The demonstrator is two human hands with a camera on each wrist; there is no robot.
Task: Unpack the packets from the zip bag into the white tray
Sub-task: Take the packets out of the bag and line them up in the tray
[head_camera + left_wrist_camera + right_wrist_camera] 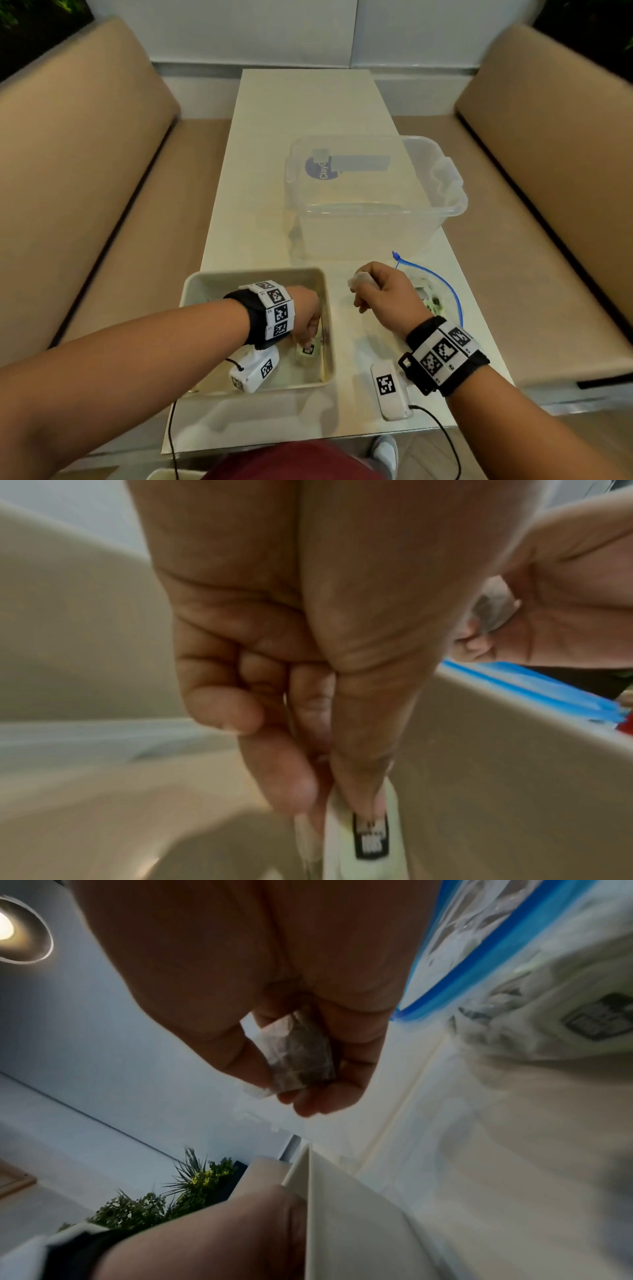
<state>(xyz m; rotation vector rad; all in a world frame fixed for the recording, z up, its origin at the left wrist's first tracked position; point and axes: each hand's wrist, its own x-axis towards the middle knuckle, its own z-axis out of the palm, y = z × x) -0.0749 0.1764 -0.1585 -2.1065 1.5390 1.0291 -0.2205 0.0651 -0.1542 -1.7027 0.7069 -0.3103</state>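
wrists: black straps (251, 317) with white coded tiles | white camera units (255, 370), black cables | maroon clothing (291, 462)

light: a ceiling lamp (6, 928) is glowing at the right wrist view's top left, lighting the room evenly | glare: the desk (301, 113) is shining pale | shadows: soft ones are falling under the arms | blur: both wrist views are smearing, the left hand (274, 669) looking soft | distortion: edges are bending outward in the head view
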